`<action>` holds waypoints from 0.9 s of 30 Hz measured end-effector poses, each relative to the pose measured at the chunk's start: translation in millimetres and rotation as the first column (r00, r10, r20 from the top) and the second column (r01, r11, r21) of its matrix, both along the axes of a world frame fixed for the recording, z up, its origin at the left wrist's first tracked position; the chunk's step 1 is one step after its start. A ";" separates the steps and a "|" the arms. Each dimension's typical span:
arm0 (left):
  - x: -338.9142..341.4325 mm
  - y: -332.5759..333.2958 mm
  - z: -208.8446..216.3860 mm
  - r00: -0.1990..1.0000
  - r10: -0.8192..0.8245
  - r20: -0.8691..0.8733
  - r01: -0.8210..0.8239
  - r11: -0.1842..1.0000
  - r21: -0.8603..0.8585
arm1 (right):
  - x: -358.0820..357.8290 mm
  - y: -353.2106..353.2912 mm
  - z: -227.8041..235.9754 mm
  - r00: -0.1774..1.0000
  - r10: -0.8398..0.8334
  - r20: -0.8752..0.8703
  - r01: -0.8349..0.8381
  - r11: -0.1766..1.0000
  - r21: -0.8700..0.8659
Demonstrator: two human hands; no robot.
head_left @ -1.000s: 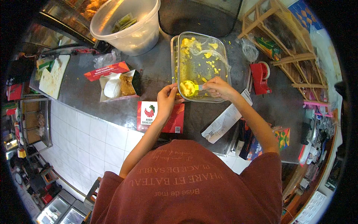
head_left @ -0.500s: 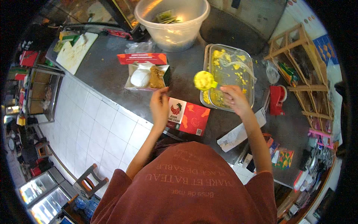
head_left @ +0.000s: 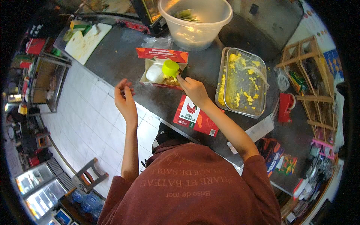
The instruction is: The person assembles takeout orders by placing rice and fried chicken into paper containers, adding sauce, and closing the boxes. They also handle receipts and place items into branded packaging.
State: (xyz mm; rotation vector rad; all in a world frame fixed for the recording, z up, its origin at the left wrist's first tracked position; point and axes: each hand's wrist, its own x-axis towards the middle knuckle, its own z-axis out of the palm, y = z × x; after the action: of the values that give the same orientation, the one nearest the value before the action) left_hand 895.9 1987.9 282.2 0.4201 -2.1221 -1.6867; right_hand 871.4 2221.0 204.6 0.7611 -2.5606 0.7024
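Observation:
My right hand [head_left: 194, 91] grips the handle of a yellow-green measuring cup [head_left: 171, 68], turned upside down over an opened paper food box [head_left: 144, 79]. Crumbly yellow scrambled egg [head_left: 171, 79] shows under the cup's rim, above the brown fried food in the box. A white wrapped mound [head_left: 154, 73] fills the box's left side. The box's red printed flap [head_left: 161, 54] stands up at its far side. My left hand [head_left: 124, 91] hovers left of the box near the counter edge, holding nothing, fingers loosely bent and apart.
A metal tray [head_left: 243, 107] with scattered egg and a clear plastic bag lies to the right. A red printed carton [head_left: 200, 122] rests near the front edge. A large translucent tub [head_left: 195, 33] stands behind; a white cutting board [head_left: 87, 43] lies far left, a red tape dispenser [head_left: 285, 108] right.
My right hand has carried the filled measuring cup left from beside the tray and tipped it over the box. My left hand has moved left, away from the box's front. The view has shifted.

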 end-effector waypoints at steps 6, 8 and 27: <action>-90.9 45.0 83.1 0.868 -0.360 -0.342 0.315 0.932 -0.180 | 60.8 61.0 54.3 0.974 -0.225 -0.033 0.222 0.971 -0.083; -132.6 62.3 96.9 0.808 -0.520 -0.278 0.453 0.849 -0.273 | 81.9 98.2 67.7 0.911 -0.411 0.044 0.412 0.911 -0.030; -452.9 166.9 -78.9 -0.041 -0.716 0.697 0.953 -0.238 -0.188 | 403.6 90.2 69.7 -0.083 -0.719 0.690 0.793 -0.467 -0.391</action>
State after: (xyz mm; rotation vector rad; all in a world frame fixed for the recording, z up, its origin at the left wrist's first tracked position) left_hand 443.0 2154.8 203.3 -1.7478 -3.4002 -0.8574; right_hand 1275.0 2311.2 274.3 -1.6053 -1.4560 1.0360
